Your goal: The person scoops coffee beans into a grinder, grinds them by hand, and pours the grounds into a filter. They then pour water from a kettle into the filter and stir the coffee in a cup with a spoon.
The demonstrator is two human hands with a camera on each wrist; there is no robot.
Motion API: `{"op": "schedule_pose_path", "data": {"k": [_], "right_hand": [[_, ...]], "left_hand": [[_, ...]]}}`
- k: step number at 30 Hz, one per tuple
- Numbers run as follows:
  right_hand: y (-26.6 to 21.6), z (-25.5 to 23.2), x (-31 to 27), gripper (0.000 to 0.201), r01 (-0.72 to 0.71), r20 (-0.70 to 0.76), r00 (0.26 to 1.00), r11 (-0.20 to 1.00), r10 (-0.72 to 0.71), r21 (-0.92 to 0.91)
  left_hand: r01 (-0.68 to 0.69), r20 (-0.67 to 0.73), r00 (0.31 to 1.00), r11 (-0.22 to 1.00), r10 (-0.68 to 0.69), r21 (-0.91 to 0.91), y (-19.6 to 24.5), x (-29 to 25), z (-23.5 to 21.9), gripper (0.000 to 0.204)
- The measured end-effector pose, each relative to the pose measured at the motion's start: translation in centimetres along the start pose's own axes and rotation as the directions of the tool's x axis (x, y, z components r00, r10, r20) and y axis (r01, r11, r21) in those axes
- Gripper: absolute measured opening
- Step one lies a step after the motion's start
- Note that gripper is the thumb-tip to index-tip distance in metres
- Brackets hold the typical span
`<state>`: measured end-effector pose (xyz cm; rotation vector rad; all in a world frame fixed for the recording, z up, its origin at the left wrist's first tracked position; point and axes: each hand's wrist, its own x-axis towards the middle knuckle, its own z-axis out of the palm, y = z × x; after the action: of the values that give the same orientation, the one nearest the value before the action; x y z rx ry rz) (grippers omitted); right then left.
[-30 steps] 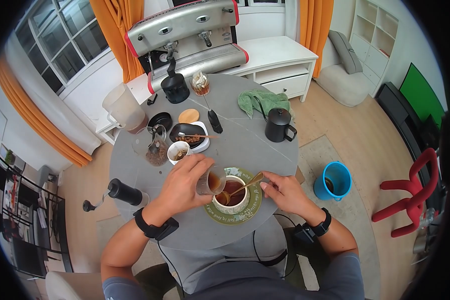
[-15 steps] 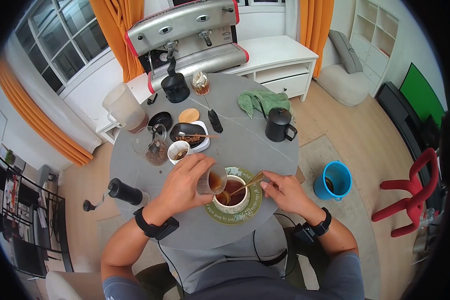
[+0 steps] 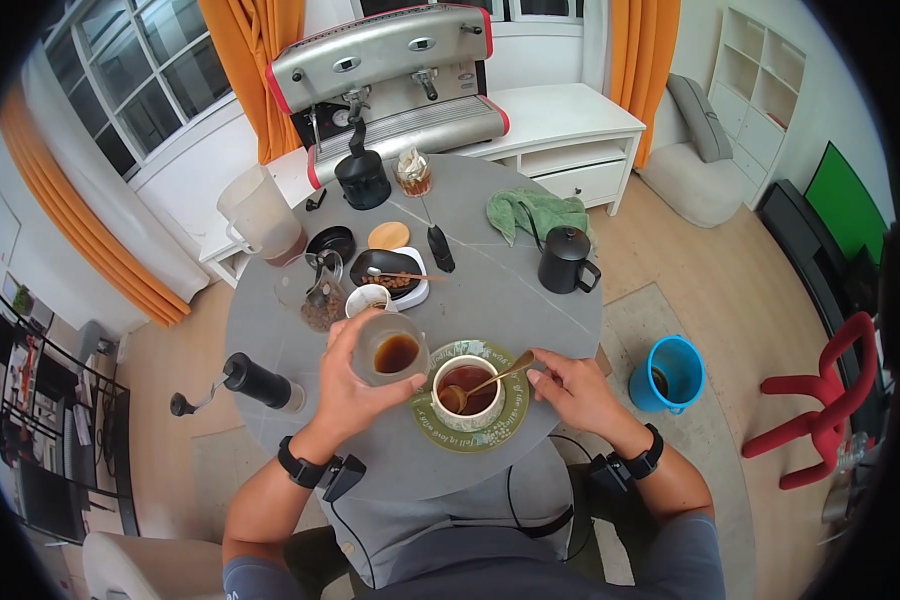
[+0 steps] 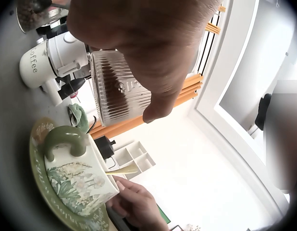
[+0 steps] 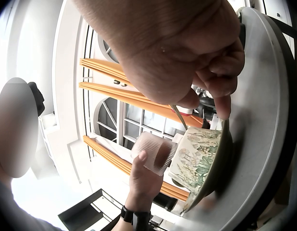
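Note:
My left hand grips a ribbed clear glass with some brown liquid in the bottom. It is held up just left of a patterned cup, with its mouth toward me in the head view. Reddish-brown liquid fills much of the cup, which sits on a green lettered saucer. A gold spoon leans in the cup, its bowl in the liquid. At the right rim, my right hand pinches the spoon's handle between thumb and fingers, with a fingertip low by the saucer in the right wrist view.
Behind the left hand are a white cup, a black tray of beans on a white scale, and a jar of beans. A hand grinder lies at the left. A black kettle stands right, near a green cloth.
My left hand has drawn the glass back leftward from over the cup and turned it more upright. My right hand keeps its hold on the spoon. The head view has shifted slightly.

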<state>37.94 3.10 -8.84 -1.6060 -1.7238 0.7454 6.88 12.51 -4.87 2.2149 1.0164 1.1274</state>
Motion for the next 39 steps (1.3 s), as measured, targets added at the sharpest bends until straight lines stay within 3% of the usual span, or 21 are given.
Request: {"op": "schedule_pose_path", "data": {"k": [2,4,5,11,21,24,29,39], "right_hand": [[0.0,0.0,0.0,0.043,0.000,0.000,1.000,1.000,0.000,0.002],[0.0,0.0,0.0,0.043,0.007,-0.004,1.000,1.000,-0.007,0.006],[0.0,-0.1,0.0,0.043,0.011,-0.003,1.000,1.000,-0.011,0.007],[-0.4,0.0,0.0,0.043,0.004,0.002,1.000,1.000,-0.004,0.009],[-0.8,0.0,0.0,0.043,0.000,0.016,1.000,1.000,-0.001,0.006],[-0.6,0.0,0.0,0.043,0.007,0.013,1.000,1.000,-0.007,0.008],[-0.4,0.0,0.1,0.043,0.006,0.017,1.000,1.000,-0.006,-0.003],[-0.5,-0.1,0.1,0.044,-0.009,0.018,1.000,1.000,0.009,0.002]], "left_hand": [[0.063,-0.048,0.997,0.993,-0.068,-0.101,-0.1,-0.6,-0.7,0.078],[0.163,-0.089,0.973,0.905,-0.215,-0.393,0.7,-1.0,-1.7,0.080],[0.178,-0.080,0.970,0.890,-0.231,-0.420,0.9,-1.1,-2.4,0.080],[0.249,-0.130,0.941,0.898,-0.314,-0.363,-1.7,-3.1,-4.4,0.077],[0.386,-0.100,0.893,0.861,-0.438,-0.331,-7.9,-5.3,-3.1,0.079],[0.411,-0.085,0.880,0.838,-0.468,-0.358,-8.2,-5.0,-2.3,0.080],[0.419,-0.087,0.892,0.884,-0.444,-0.208,-8.8,-4.5,-1.5,0.081],[0.449,-0.040,0.876,0.842,-0.481,-0.299,-9.2,-4.1,-1.4,0.083]]}}
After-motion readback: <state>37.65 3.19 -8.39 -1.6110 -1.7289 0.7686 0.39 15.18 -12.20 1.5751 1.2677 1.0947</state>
